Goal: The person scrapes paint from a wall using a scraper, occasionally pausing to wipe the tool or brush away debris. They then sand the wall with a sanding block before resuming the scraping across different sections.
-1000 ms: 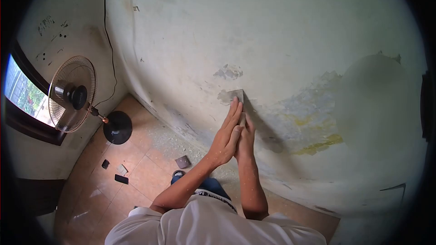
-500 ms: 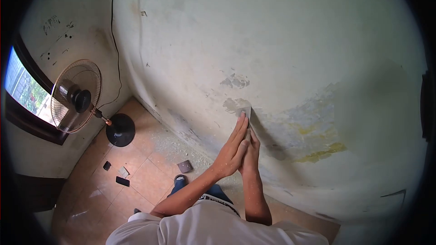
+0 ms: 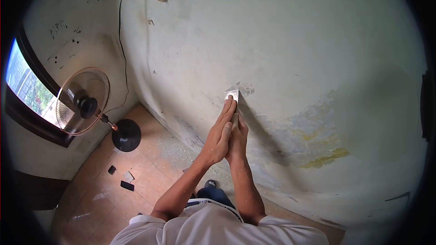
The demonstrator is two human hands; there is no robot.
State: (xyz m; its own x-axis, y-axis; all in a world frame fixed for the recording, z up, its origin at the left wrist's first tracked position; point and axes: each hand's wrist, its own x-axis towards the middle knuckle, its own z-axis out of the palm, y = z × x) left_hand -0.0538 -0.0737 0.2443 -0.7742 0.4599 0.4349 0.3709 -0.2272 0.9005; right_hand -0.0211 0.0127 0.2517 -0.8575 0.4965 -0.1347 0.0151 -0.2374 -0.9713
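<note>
The person wears a white shirt (image 3: 218, 229). The right hand (image 3: 237, 143) is wrapped around the handle of a scraper (image 3: 233, 94). The left hand (image 3: 215, 141) is flat, with its straight fingers on the blade. The blade is against the wall (image 3: 204, 45), by a peeled patch (image 3: 246, 89). Farther off, a fan (image 3: 88, 108) stands on the floor (image 3: 150, 159) near a window (image 3: 32, 81).
</note>
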